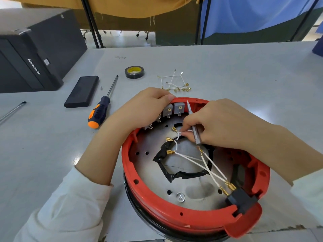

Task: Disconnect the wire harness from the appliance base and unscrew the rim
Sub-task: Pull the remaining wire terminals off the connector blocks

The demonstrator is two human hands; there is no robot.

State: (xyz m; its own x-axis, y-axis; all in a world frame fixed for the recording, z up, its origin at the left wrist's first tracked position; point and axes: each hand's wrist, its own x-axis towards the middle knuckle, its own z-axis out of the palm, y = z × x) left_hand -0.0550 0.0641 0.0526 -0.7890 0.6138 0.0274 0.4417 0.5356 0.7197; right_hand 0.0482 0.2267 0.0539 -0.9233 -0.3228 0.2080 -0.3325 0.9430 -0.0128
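The appliance base lies upside down on the table, its red rim (174, 215) around a metal plate. My left hand (139, 109) grips the far edge of the rim above a row of grey switches (173, 110). My right hand (220, 124) holds a thin grey screwdriver (194, 126) and pinches the white wires of the harness (197, 160) near their brass terminals. Two white wires run across the plate to a black connector block (241, 199) at the rim's near right.
On the grey table beyond the base lie an orange-and-black screwdriver (101, 109), a black flat case (82, 91), a roll of black tape (134, 72) and loose white wires with brass terminals (174, 82). A black computer case (35, 55) stands at far left.
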